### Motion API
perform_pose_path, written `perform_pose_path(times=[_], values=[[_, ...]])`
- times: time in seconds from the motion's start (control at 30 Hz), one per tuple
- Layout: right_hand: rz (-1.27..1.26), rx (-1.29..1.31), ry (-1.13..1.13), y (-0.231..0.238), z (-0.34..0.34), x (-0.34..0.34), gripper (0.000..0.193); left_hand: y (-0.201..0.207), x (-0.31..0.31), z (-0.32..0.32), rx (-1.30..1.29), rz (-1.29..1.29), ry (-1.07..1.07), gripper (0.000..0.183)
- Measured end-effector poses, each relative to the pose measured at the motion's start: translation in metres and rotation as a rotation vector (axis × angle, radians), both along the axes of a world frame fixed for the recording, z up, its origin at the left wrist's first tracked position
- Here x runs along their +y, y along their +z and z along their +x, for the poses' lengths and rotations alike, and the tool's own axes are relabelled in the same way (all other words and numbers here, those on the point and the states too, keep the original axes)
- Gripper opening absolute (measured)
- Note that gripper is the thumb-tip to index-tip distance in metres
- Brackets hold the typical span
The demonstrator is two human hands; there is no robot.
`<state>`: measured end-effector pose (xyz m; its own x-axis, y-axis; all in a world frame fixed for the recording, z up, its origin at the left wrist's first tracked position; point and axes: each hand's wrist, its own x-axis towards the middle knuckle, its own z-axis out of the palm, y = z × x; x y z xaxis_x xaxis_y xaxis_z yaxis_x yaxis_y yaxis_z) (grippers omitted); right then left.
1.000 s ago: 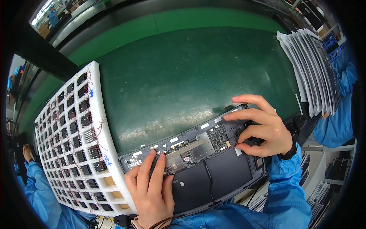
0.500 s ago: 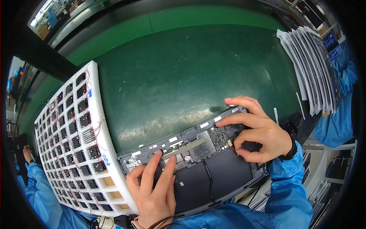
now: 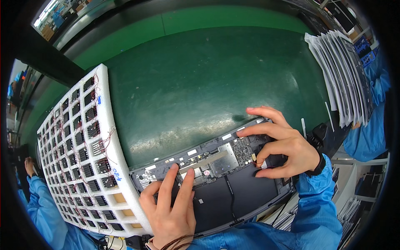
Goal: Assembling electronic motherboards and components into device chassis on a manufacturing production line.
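Observation:
An opened laptop base (image 3: 254,196) lies at an angle in front of me, with its circuit board (image 3: 243,151) exposed along the far side. A large dark battery-like panel (image 3: 212,204) fills the near side. My left hand (image 3: 173,208) rests on the base's left part, fingers apart, two fingertips touching the metal strip (image 3: 204,163) area. My right hand (image 3: 287,150) is over the right end, with two fingers reaching to the far edge. Its thumb and a bent finger are slightly apart beside a small pale connector (image 3: 254,157); nothing held shows clearly between them.
On the left stands a white foam tray (image 3: 118,154) of black ribbed parts with thin red wires. White-sheeted flat panels (image 3: 333,79) are stacked at the far right. A narrow white strip (image 3: 303,127) lies near my right hand. Co-workers' blue sleeves (image 3: 46,204) show at both sides.
The thumb and bent finger of my right hand have parted from their pinch at the small connector. My left hand stays on the base. The view has shifted slightly.

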<state>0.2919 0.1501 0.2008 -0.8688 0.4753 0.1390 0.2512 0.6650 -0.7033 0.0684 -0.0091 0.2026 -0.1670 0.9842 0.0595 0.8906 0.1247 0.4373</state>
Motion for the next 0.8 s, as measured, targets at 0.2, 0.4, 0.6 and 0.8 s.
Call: perform_pose_path(times=[0.2, 0.4, 0.6, 0.8], values=[[-0.018, 0.038, -0.033, 0.0, 0.0, 0.0, 0.015, 0.001, 0.0, -0.001, -0.005, -0.019, -0.008, 0.044], [0.017, 0.064, -0.098, 0.005, 0.004, 0.003, 0.019, 0.004, -0.001, 0.004, 0.026, -0.01, -0.001, 0.044], [0.213, 0.035, -0.084, 0.002, 0.002, 0.004, 0.023, -0.004, 0.001, 0.001, 0.042, 0.112, -0.049, 0.041], [0.242, 0.087, -0.056, -0.008, -0.001, 0.004, 0.023, 0.0, -0.001, -0.001, 0.047, 0.035, -0.036, 0.042]])
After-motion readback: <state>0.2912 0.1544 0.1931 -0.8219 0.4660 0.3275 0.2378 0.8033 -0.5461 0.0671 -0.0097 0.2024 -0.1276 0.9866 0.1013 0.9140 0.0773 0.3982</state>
